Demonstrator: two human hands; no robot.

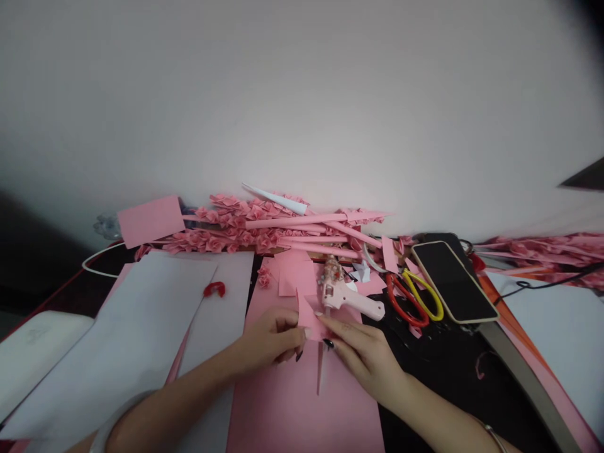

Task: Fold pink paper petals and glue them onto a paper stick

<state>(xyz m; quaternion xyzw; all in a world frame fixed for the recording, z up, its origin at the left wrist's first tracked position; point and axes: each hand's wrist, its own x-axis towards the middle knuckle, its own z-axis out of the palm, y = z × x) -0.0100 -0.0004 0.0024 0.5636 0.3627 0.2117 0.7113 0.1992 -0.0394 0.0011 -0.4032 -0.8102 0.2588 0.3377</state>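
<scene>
My left hand (276, 340) is closed, pinching the left edge of a small piece of pink paper (309, 319) that stands partly upright and looks bent. At its right edge, the fingers and thumb of my right hand (370, 358) grip the same piece. Below the fingers a thin, pointed pink strip (320, 374) shows, though I cannot tell whether it is attached. Both hands are over a large pink sheet (302, 415). Just beyond them lies a pale pink glue gun (352, 301), with a small paper flower (265, 277) to the left.
Paper flower stems (226, 242) are piled along the wall, with a white paper cone (278, 199) on top. Scissors with red handles (406, 302) and yellow handles (427, 296) lie by a phone (455, 281). White sheets (136, 314) cover the left side.
</scene>
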